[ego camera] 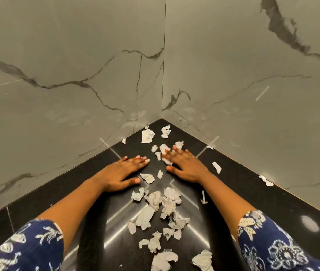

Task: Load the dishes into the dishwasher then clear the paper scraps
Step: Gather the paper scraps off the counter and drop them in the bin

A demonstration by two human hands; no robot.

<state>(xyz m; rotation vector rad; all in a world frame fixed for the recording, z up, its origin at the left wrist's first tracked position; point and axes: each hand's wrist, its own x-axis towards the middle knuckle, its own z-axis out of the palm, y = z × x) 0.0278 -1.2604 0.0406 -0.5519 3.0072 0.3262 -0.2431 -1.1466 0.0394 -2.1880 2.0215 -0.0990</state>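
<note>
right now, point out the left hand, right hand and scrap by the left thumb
left hand (123, 174): head view, back of hand
right hand (186, 165): head view, back of hand
scrap (147, 178): head view, its middle

The scraps (161, 208) were white paper, torn and crumpled, strewn over the black counter (253, 202) in a corner. The thickest cluster lay mid-counter and trailed toward 6 o'clock, down to the frame's lower edge. At 12 o'clock from it, smaller bits sat deep in the corner, a few of them under the right hand (186, 165). At 2 to 3 o'clock, lone strips lay well apart near the wall (272, 114).
</note>
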